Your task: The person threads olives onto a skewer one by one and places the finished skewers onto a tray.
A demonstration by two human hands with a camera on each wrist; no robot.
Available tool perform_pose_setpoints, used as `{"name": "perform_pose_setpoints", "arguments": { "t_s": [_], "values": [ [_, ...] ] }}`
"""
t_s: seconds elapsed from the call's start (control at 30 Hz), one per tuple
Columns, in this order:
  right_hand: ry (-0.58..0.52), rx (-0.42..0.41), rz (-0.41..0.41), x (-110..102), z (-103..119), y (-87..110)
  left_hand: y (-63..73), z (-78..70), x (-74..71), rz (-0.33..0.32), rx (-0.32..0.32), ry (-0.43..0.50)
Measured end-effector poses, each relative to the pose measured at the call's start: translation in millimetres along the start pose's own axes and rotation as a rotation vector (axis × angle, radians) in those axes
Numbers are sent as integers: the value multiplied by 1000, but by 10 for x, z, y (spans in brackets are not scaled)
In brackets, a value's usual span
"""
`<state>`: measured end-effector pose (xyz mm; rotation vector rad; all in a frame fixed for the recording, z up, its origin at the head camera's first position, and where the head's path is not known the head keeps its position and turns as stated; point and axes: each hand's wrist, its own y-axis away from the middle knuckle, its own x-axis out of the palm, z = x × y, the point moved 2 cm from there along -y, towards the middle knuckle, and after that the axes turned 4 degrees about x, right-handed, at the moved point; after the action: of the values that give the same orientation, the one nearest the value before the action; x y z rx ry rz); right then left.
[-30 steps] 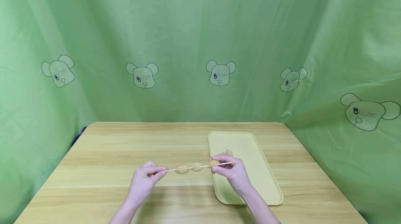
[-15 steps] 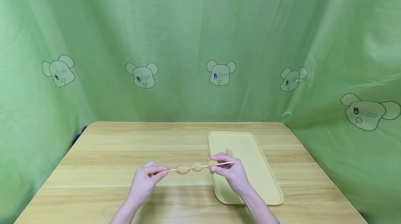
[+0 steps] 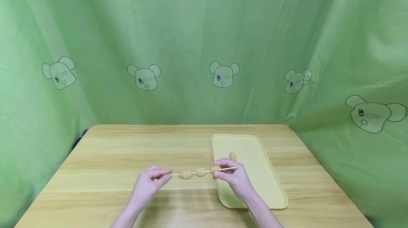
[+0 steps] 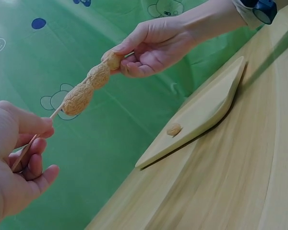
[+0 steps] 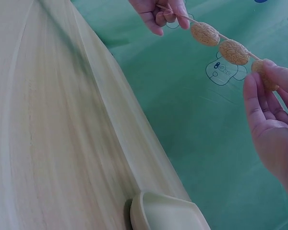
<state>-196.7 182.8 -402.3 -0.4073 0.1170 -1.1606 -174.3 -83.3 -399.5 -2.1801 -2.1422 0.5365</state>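
A thin wooden skewer (image 3: 229, 168) is held level above the table between both hands. Threaded on it are three brown oval balls with wrinkled surfaces: a left ball (image 3: 186, 174), a middle ball (image 3: 200, 172) and a right ball (image 3: 215, 169). My left hand (image 3: 147, 184) pinches the skewer near its left end, and part of the stick runs behind its fingers in the left wrist view. The right ball is pinched by the thumb and fingers of my right hand (image 3: 235, 177), which partly cover it. Beyond that hand, a loose brown ball (image 3: 233, 156) lies on the tray.
A pale yellow rectangular tray (image 3: 267, 185) lies on the right half of the wooden table (image 3: 111, 157), under and beyond my right hand. A green curtain (image 3: 185, 43) with bear-head drawings surrounds the table on the far and side edges.
My right hand, with the right ball, has shifted slightly left and down along the skewer. The gap to the middle ball looks a little smaller. My left hand has barely moved.
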Motion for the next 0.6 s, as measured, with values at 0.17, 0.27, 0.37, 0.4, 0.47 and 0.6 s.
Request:
{"name": "perform_pose_setpoints", "arguments": {
  "t_s": [0.17,0.27,0.37,0.4,0.47,0.6],
  "values": [
    [-21,-5,6,4,-34,-6,-4,10,3,-2,15,-7],
    [-29,-8,-1,11,-43,-12,-6,20,11,-6,25,-23],
    [-38,-15,0,21,-50,-13,-6,31,18,-15,36,-38],
    [-40,-11,1,25,-54,-12,-4,36,19,-18,39,-42],
    [-44,-6,4,30,-64,-9,-1,43,20,-24,47,-46],
    [-49,-1,0,38,-92,-11,1,66,19,-32,53,-51]
  ]
}}
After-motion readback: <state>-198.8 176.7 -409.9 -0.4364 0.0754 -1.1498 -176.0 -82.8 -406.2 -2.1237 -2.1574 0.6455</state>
